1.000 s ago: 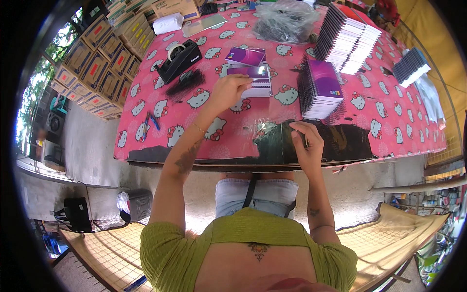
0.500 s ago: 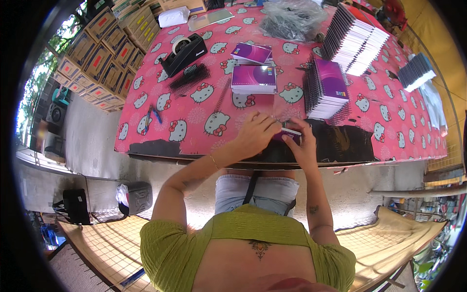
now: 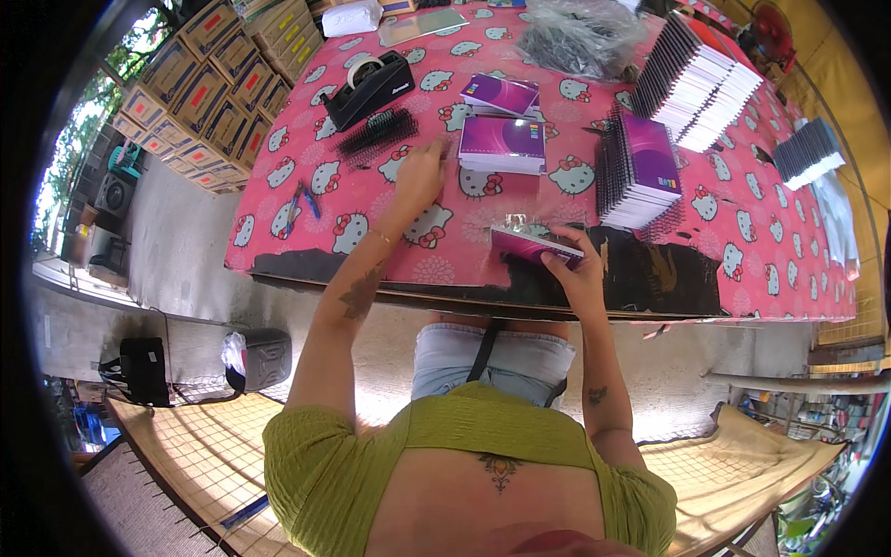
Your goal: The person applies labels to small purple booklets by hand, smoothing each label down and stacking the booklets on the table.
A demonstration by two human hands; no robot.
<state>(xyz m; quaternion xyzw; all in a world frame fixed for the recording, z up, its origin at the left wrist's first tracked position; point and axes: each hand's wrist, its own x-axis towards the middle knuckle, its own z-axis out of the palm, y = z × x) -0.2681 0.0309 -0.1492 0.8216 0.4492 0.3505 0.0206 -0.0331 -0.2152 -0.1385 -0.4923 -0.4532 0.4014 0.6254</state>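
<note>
My right hand (image 3: 577, 269) grips a small purple-covered notepad (image 3: 531, 245) at its right end, tilted above the table's near edge. My left hand (image 3: 423, 174) reaches forward over the table, its fingers drawn together between the dark wire coils and the pads. A thin binding coil lay at that spot earlier; whether the fingers hold it is hidden. Beyond my left hand lies a bunch of black binding coils (image 3: 379, 133). To its right sits a stack of purple pads (image 3: 502, 147), with more pads (image 3: 500, 93) behind it.
A black tape dispenser (image 3: 368, 89) stands at the back left, with blue-handled snips (image 3: 303, 206) nearer. Spiral-bound notebooks (image 3: 639, 172) are stacked at right, a taller stack (image 3: 696, 84) behind them. A clear plastic bag (image 3: 580, 39) lies at the back. Cartons (image 3: 190, 102) are piled beyond the table's left side.
My left hand has left the notepad and moved forward and left to where the thin coil lay. The right hand keeps the notepad, now more exposed. The view has shifted slightly.
</note>
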